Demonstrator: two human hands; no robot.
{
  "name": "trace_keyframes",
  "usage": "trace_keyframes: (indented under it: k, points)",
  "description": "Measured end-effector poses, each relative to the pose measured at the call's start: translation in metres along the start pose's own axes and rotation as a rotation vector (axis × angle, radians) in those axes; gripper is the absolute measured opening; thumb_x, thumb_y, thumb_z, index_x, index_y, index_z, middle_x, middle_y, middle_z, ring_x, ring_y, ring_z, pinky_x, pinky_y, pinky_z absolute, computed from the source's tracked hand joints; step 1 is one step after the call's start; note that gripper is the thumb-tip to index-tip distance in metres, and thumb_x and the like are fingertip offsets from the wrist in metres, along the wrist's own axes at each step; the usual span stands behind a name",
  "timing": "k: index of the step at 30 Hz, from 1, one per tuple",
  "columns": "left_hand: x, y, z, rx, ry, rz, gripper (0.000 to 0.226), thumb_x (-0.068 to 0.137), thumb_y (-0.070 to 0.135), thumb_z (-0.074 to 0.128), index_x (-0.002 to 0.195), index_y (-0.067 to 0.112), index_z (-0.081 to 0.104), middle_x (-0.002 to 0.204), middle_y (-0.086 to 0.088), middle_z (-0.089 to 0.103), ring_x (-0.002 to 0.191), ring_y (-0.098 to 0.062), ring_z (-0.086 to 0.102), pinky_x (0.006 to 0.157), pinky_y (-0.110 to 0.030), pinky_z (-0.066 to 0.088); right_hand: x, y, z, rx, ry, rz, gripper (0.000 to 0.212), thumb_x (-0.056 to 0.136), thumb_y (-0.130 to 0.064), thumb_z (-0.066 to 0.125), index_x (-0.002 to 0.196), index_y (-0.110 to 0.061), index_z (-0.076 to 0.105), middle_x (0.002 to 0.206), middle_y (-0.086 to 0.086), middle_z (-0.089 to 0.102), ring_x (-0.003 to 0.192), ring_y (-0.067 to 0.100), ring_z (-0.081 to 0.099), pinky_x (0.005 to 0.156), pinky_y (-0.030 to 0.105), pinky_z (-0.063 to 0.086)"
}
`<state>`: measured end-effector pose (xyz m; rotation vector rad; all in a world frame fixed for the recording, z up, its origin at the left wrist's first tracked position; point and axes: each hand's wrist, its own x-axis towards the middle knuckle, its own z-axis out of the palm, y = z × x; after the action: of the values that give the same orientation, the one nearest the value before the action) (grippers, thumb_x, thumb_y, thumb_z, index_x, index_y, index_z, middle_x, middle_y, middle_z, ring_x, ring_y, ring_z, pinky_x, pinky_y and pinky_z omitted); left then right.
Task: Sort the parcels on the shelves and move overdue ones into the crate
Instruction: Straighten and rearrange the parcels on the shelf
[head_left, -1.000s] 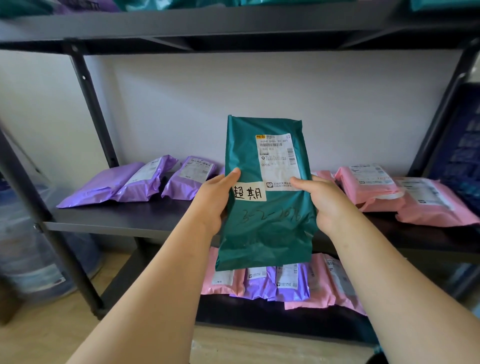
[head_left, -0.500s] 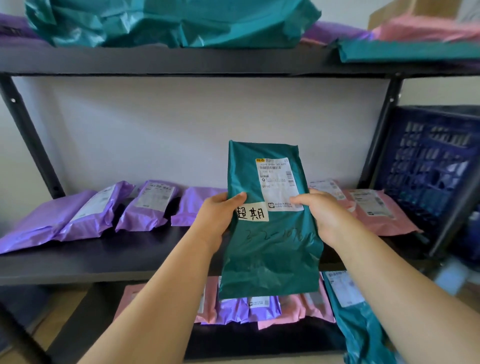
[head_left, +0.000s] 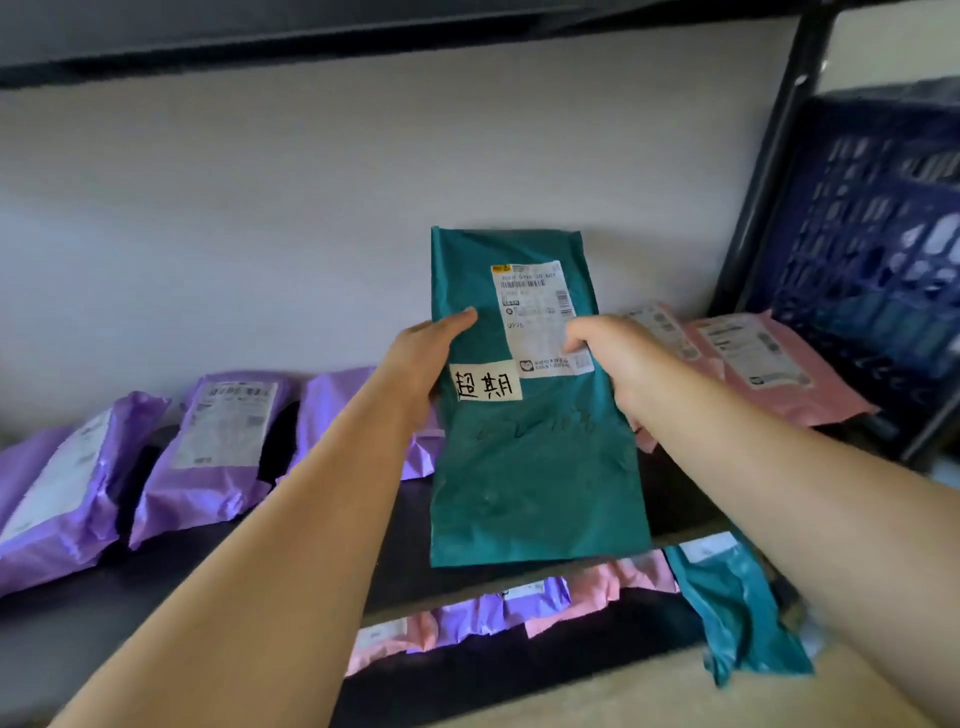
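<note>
Parcel in teal wrapping (head_left: 535, 483) is being held upright in front of the middle shelf (head_left: 208, 587) by both hands, its printed side facing the camera. Its left edge is being gripped by the left hand (head_left: 426, 358), the thumb being laid flat on the front while the other fingers are being hidden behind the wrapping. Its right edge is being gripped by the right hand (head_left: 618, 358), the thumb being pressed onto the lower part of the white shipping label (head_left: 535, 306), the other fingers likewise being concealed at the back. Both hands are being closed on the parcel's upper half, so the lower half is hanging free beneath them. A handwritten note (head_left: 485, 387) is being shown just beside the left palm, touching the label's lower left corner. Two teal parcels are being counted in all: the held one and a second teal parcel (head_left: 737, 613) drooping from the lower shelf (head_left: 519, 670) at the right. Three purple parcels (head_left: 218, 447) are lying side by side on the middle shelf left of the hands, the nearest being partly covered by the left forearm. Two pink parcels (head_left: 753, 364) are lying to the right, behind the right hand. A row of pink and purple parcels (head_left: 498, 608) is being glimpsed on the lower shelf, too hidden to be counted. One dark blue crate (head_left: 872, 260) is standing beyond the shelf's right upright (head_left: 763, 171), apart from the held parcel.
</note>
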<state>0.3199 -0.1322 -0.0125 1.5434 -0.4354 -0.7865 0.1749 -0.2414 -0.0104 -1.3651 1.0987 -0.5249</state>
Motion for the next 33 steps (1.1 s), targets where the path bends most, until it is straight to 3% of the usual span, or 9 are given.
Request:
trace_keyframes:
  k: [3, 11, 16, 18, 21, 24, 26, 30, 33]
  points:
    - [0.014, 0.008, 0.002, -0.001, -0.022, -0.082, 0.021, 0.086, 0.030, 0.071, 0.098, 0.013, 0.071, 0.092, -0.008, 0.077, 0.088, -0.028, 0.073, 0.090, -0.049, 0.056, -0.015, -0.022, 0.005, -0.011, 0.015, 0.078, 0.020, 0.069, -0.010, 0.059, 0.086, -0.007, 0.049, 0.099, 0.010, 0.054, 0.084, 0.023, 0.048, 0.073, 0.027, 0.037]
    - [-0.012, 0.026, 0.022, -0.022, 0.006, -0.329, 0.028, 0.084, 0.035, 0.074, 0.099, 0.011, 0.071, 0.094, -0.013, 0.076, 0.082, -0.031, 0.072, 0.082, -0.049, 0.059, -0.032, -0.061, -0.017, -0.125, 0.034, 0.223, 0.005, 0.086, -0.003, 0.054, 0.090, -0.004, 0.051, 0.083, 0.004, 0.047, 0.067, 0.013, 0.041, 0.056, 0.023, 0.032]
    - [-0.049, 0.053, 0.032, -0.058, -0.019, -0.396, 0.028, 0.089, 0.032, 0.068, 0.107, 0.011, 0.067, 0.090, -0.013, 0.072, 0.065, -0.024, 0.068, 0.055, -0.035, 0.059, -0.069, -0.083, -0.042, -0.227, -0.013, 0.241, 0.029, 0.095, -0.004, 0.049, 0.069, -0.004, 0.037, 0.082, 0.008, 0.041, 0.061, 0.011, 0.026, 0.051, 0.020, 0.029]
    - [-0.064, 0.060, 0.035, -0.053, 0.001, -0.431, 0.026, 0.089, 0.031, 0.069, 0.105, 0.010, 0.067, 0.090, -0.014, 0.072, 0.064, -0.024, 0.068, 0.055, -0.034, 0.059, -0.091, -0.096, -0.053, -0.274, -0.043, 0.216, 0.011, 0.098, 0.001, 0.045, 0.090, 0.005, 0.052, 0.115, 0.016, 0.048, 0.063, 0.012, 0.026, 0.041, 0.012, 0.028]
    - [-0.094, 0.070, 0.035, -0.051, 0.020, -0.499, 0.035, 0.090, 0.028, 0.069, 0.118, 0.007, 0.065, 0.108, -0.020, 0.071, 0.073, -0.028, 0.069, 0.065, -0.041, 0.060, -0.116, -0.105, -0.065, -0.144, -0.053, 0.292, 0.024, 0.099, 0.004, 0.043, 0.120, 0.009, 0.054, 0.143, 0.028, 0.041, 0.097, 0.026, 0.049, 0.054, 0.008, 0.037]
    - [-0.126, 0.086, 0.034, -0.029, 0.025, -0.570, 0.031, 0.091, 0.025, 0.067, 0.118, 0.008, 0.066, 0.107, -0.019, 0.072, 0.073, -0.026, 0.069, 0.062, -0.038, 0.060, -0.136, -0.107, -0.071, -0.133, -0.084, 0.327, 0.014, 0.095, 0.000, 0.049, 0.105, 0.002, 0.057, 0.107, 0.025, 0.052, 0.066, 0.013, 0.046, 0.046, 0.008, 0.036]
    - [-0.150, 0.101, 0.032, -0.015, 0.007, -0.642, 0.021, 0.094, 0.022, 0.063, 0.111, 0.010, 0.066, 0.098, -0.015, 0.072, 0.071, -0.023, 0.069, 0.059, -0.034, 0.060, -0.153, -0.115, -0.077, -0.150, -0.034, 0.440, 0.003, 0.094, -0.001, 0.049, 0.097, -0.003, 0.049, 0.094, 0.015, 0.046, 0.066, 0.014, 0.037, 0.052, 0.020, 0.036]
    - [-0.192, 0.132, 0.027, 0.030, -0.057, -0.774, 0.021, 0.097, 0.013, 0.055, 0.115, 0.007, 0.063, 0.091, -0.014, 0.071, 0.070, -0.024, 0.070, 0.052, -0.032, 0.058, -0.194, -0.138, -0.092, -0.126, 0.004, 0.545, 0.027, 0.093, 0.001, 0.050, 0.120, 0.003, 0.053, 0.115, 0.020, 0.048, 0.102, 0.032, 0.049, 0.081, 0.030, 0.039]
    - [-0.221, 0.160, 0.026, 0.067, -0.124, -0.805, 0.017, 0.098, 0.007, 0.053, 0.112, 0.005, 0.062, 0.089, -0.015, 0.072, 0.070, -0.024, 0.071, 0.053, -0.031, 0.058, -0.233, -0.156, -0.108, -0.084, 0.030, 0.586, 0.042, 0.089, -0.002, 0.056, 0.130, 0.006, 0.055, 0.136, 0.025, 0.054, 0.128, 0.038, 0.050, 0.080, 0.033, 0.043]
